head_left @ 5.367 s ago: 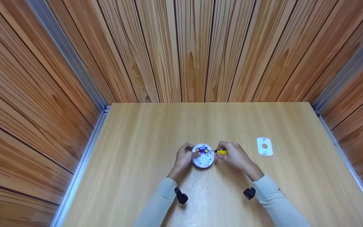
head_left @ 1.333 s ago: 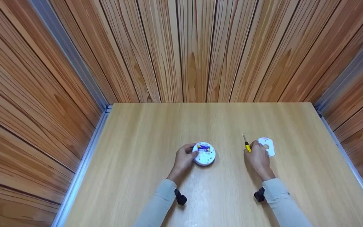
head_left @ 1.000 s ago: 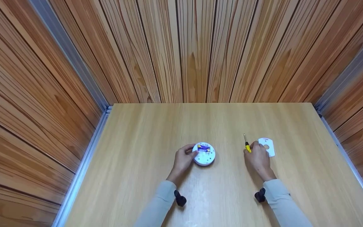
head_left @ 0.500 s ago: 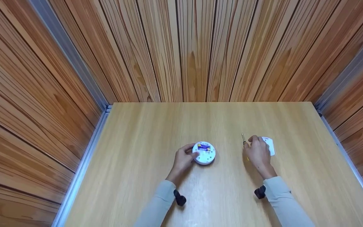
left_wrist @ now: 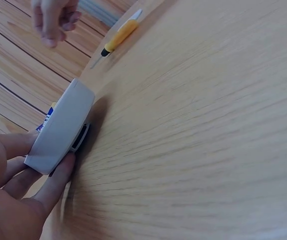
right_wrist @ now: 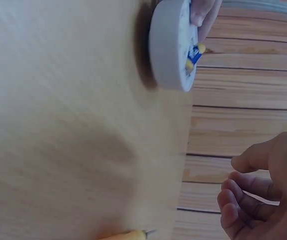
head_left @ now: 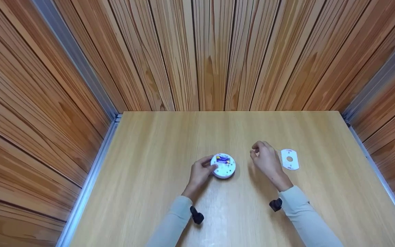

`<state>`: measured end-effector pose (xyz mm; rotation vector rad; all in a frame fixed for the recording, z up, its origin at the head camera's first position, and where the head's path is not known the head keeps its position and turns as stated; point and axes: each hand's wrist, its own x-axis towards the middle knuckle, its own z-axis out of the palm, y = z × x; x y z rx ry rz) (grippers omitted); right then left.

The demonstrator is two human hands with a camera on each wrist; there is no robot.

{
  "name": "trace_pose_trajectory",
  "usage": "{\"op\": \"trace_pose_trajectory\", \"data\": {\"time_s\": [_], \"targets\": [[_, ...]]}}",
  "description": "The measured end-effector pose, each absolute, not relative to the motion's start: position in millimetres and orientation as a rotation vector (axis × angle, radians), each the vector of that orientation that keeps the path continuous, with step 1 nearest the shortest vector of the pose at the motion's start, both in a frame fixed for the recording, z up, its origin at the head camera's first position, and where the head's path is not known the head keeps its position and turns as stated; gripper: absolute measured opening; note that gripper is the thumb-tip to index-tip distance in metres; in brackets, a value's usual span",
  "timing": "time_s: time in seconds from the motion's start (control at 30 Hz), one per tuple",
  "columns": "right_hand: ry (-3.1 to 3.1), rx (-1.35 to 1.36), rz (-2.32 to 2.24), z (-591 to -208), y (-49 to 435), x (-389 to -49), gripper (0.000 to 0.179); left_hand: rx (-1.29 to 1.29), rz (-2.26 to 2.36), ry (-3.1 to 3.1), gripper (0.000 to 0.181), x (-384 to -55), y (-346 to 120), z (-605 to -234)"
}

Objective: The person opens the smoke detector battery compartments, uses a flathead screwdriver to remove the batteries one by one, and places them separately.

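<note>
Plank walls (head_left: 211,51) stand around a pale wood surface (head_left: 170,144). White disc (head_left: 225,170) sits mid-surface, near side, battery face up. Left hand (head_left: 199,173) grips it by its left edge, thumb on the face, fingers beneath; left wrist view shows it tilted, with a dark loop under it. Can't tell if its edge touches the surface. Blue-yellow battery (head_left: 223,159) is seated in the face; can't make out whether it's one cell or two.

Right hand (head_left: 266,159) hangs over the surface between disc and plate (head_left: 295,159), fingers loosely bent, nothing in them. Yellow screwdriver (left_wrist: 121,37) lies on the surface to the right of the disc, out of sight from above, probably under that hand. Plate lies flat at right, apart from the disc.

Step, my guess: between tool work and the next handling of the disc, battery exposed. Next move seems to call for the free hand at the disc, left hand keeping it steady and face up.
</note>
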<state>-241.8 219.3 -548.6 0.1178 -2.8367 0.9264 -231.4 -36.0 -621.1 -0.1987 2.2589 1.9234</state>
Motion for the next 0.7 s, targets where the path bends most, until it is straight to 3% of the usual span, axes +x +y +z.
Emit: {"op": "trace_pose_trajectory", "data": {"time_s": [0.7], "targets": [[-2.935,0.483,0.925,-535,160,-254,0.017,-0.165,1.912,2.356,0.044,-231,-30,-620]]}}
